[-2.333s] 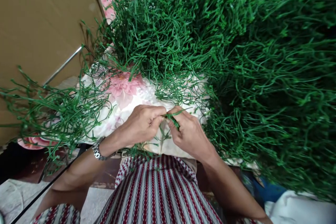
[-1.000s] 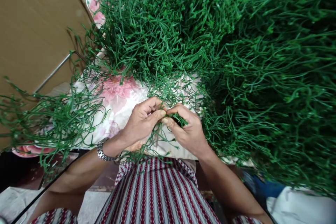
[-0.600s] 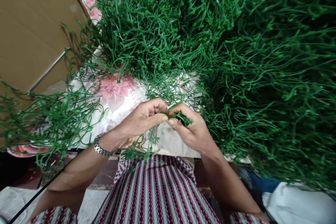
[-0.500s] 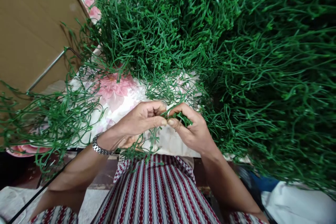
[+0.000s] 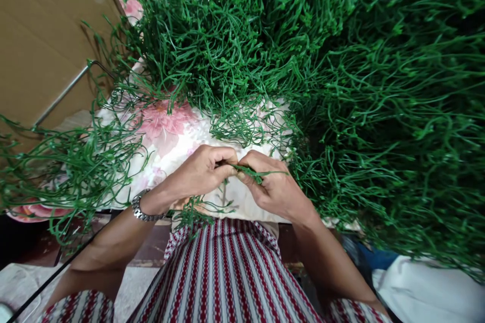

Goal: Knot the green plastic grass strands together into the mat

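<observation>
Both hands meet fingertip to fingertip over the floral cloth (image 5: 166,141), close to its front edge. My left hand (image 5: 206,169), a metal watch on its wrist, pinches one end of a thin green stem piece (image 5: 254,173). The same piece runs between finger and thumb of my right hand (image 5: 271,181), and its tip sticks out over that hand. A small cluster of green stems (image 5: 195,212) lies under my left hand by the cloth's edge. Beyond the hands, loose green stems (image 5: 242,123) rest on the cloth.
A large heap of green stems (image 5: 235,35) spreads across the back and right side. More stems (image 5: 79,161) hang over the cloth's left edge. A cardboard sheet (image 5: 45,30) stands at the left, with a bent metal rod (image 5: 62,96) before it. White fabric (image 5: 428,287) lies lower right.
The fingertips have closed nearer together, and the green piece between them now lies flatter, pointing right. The view has shifted slightly.
</observation>
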A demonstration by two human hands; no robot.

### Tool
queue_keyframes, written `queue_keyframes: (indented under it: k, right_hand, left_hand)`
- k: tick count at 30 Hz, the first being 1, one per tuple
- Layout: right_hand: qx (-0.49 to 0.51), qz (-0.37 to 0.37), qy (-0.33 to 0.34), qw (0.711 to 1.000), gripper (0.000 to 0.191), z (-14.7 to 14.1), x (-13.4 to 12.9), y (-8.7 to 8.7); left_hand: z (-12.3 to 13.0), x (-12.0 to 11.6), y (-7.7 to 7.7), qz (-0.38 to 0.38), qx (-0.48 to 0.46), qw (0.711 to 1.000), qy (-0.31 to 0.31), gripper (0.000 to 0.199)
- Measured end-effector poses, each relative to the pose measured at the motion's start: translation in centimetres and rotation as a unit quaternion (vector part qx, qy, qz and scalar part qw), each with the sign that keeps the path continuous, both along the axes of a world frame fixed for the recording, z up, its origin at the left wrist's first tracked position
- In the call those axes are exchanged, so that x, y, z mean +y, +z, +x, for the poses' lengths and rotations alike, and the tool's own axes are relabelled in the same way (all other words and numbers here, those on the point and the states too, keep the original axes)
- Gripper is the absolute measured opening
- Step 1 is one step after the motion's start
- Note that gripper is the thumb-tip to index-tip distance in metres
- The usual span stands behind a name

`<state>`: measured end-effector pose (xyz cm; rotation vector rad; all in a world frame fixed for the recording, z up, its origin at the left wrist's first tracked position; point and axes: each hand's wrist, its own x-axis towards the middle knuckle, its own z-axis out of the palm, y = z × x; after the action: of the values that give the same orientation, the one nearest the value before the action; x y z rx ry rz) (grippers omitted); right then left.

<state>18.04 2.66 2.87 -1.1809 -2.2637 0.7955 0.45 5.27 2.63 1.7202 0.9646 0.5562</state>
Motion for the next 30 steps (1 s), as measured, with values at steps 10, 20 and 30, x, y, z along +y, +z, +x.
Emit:
queue_keyframes:
  k: [10,20,30]
  right_hand:
    - [-0.109,0.06,0.0,0.992,0.023,-0.2,-0.4,-0.6]
    - [0.004,-0.025,0.12,0.992,0.011,0.4,-0.1,-0.1]
    - [0.304,-0.177,0.139,0.926,0.009,0.2,-0.3,-0.7]
  left_hand:
    - [-0.6,0.6,0.3,0.095,0.111,0.985,-0.093,0.019]
    - [-0.9,0.4,0.3,0.088,0.017,0.976,-0.196,0.025]
    - [-1.2,-0.2,0.0,-0.107,-0.191,0.961,-0.167,0.028]
